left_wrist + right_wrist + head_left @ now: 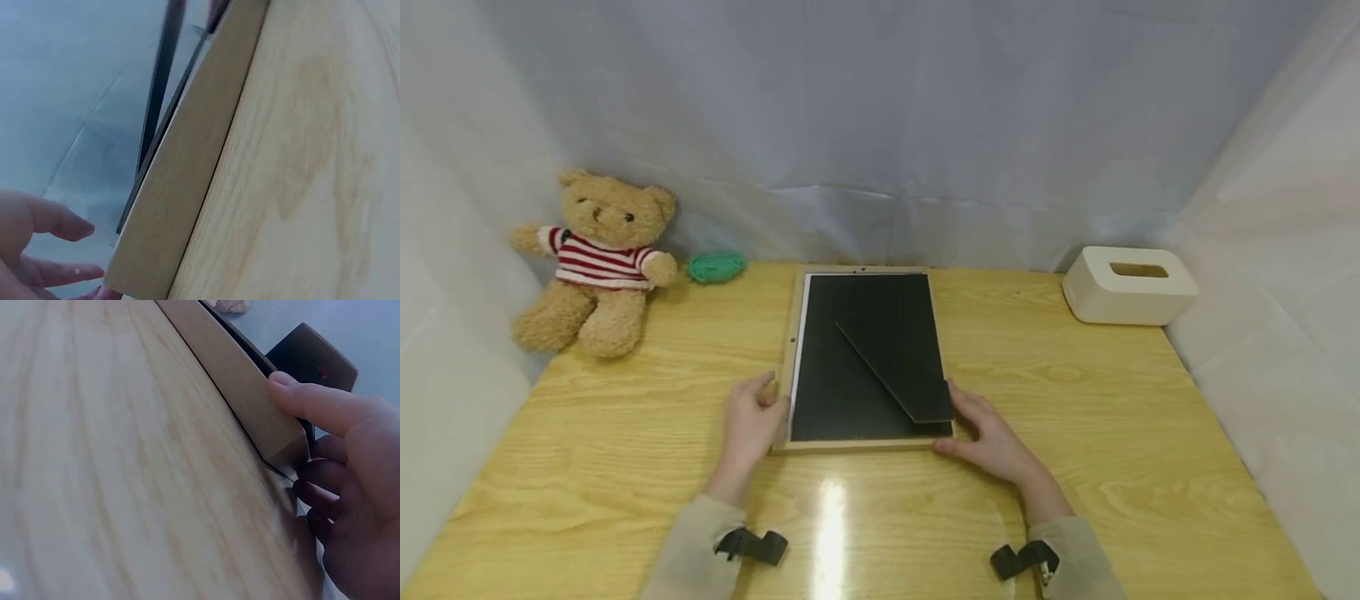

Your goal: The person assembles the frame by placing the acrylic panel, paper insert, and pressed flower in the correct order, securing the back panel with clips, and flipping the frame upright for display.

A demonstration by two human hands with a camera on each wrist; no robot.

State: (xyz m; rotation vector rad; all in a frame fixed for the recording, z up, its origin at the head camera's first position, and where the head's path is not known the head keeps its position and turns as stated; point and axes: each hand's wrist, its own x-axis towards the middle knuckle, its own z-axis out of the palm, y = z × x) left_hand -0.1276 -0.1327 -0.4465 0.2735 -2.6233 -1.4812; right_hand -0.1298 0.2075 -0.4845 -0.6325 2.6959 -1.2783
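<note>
In the head view, the black stand might bend if nearby fingers of the right hand pushed it sideways. The picture frame, back up, reaches the far edge of the worktop, between right and left hand.

Left wrist view: loosely spread fingers meet the picture frame's near-left corner; that light contact could let it slip.

Right wrist view: thumb and curled fingers clamp its near-right corner.

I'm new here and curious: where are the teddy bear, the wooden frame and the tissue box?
Teddy bear [601,262]: head view, on its striped shirt.
Wooden frame [187,150]: left wrist view, on its outer side.
Tissue box [1123,308]: head view, on its front face.
</note>
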